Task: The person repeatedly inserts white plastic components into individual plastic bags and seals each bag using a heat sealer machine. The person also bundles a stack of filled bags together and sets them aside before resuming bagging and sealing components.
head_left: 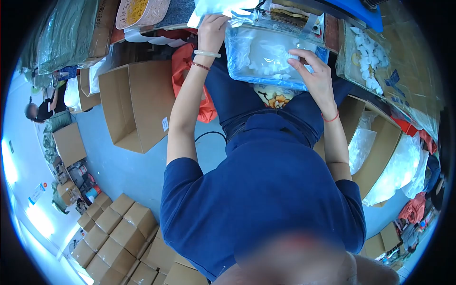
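My left hand (212, 32) is at the table's front edge, beside a sheet of clear plastic (225, 8). Its fingers are curled in and pressed together at the plastic, and what they hold is too small to make out. A blue-edged tray (266, 84) lined with clear film rests above my lap, with small white translucent pieces (280, 75) inside. Over its right side is my right hand (313, 73), thumb and forefinger bent toward each other around a small white piece (293, 56).
A machine with a metal plate (289, 20) stands behind the tray. White pieces (368, 54) lie on the right. At upper left is a pink basket (142, 14). Open cartons (137, 104) flank my legs; stacked boxes (114, 237) stand lower left. Another person (47, 107) is far left.
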Demonstrator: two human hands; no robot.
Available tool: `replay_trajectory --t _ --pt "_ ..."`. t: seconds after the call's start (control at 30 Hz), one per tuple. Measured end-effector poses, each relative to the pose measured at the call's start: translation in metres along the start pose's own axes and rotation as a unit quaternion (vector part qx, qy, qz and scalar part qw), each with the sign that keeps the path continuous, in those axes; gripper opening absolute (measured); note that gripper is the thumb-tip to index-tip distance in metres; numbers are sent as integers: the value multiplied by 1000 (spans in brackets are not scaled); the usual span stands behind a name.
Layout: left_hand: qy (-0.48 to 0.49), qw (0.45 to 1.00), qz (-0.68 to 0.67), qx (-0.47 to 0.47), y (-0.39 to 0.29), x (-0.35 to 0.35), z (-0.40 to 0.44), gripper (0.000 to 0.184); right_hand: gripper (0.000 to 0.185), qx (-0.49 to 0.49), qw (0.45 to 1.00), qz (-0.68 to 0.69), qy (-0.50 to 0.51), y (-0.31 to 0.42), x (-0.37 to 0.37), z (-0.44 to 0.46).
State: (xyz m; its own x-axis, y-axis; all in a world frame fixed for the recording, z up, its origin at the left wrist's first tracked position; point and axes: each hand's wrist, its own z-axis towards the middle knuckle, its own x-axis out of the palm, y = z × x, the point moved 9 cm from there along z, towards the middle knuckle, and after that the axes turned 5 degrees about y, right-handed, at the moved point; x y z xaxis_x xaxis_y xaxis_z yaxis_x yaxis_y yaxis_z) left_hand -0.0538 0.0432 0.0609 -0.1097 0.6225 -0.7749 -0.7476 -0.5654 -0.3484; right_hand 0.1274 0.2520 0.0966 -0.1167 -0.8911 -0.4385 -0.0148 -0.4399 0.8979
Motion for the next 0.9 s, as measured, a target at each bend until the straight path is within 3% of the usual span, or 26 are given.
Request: replay_trajectory --t 0.17,0.23,0.3,0.37,0.5,0.57,0.63,0.67,0.73,0.77,0.8,0.83,0.87,0.9 --pt "17 981 -162 -107 -31 -23 -2 19 23 13 998 44 -35 -7 4 -11" --pt "126 943 -228 -209 -36 -7 -10 23 23 -2 998 42 -47 -5 0 -6" --pt "127 941 -254 -184 -59 -11 -5 24 23 -61 994 15 -87 17 -15 1" --pt "180 906 -315 -220 -78 -2 -2 29 23 -158 980 -23 -119 69 -45 13" --pt "211 892 -347 -197 -97 7 -2 26 23 -192 973 -53 -116 72 -41 18" --pt "248 895 -329 -172 -100 10 0 22 22 -160 977 -131 -49 61 -31 22" --pt "350 807 -445 -164 -111 28 -10 21 21 -145 975 -160 45 62 -35 30" --pt "356 807 -444 -160 -112 29 -9 21 24 -148 968 -182 85 60 -35 34" --pt "428 723 -512 -179 -122 40 -15 23 26 -112 974 -173 97 52 -36 36" --pt "427 724 -513 -176 -121 43 -15 23 28 -78 977 -162 118 44 -33 38" --pt "431 658 -574 -228 -122 52 -23 25 28 -80 976 -164 119 33 -29 41" --pt "430 585 -629 -277 -123 61 -31 27 30 -35 992 -108 64 8 -35 47" --pt "431 584 -629 -277 -123 69 -32 27 31 13 999 -50 7 -16 -46 48" --pt "393 548 -670 -310 -118 79 -30 26 33 37 994 -89 -55 -25 -62 45"
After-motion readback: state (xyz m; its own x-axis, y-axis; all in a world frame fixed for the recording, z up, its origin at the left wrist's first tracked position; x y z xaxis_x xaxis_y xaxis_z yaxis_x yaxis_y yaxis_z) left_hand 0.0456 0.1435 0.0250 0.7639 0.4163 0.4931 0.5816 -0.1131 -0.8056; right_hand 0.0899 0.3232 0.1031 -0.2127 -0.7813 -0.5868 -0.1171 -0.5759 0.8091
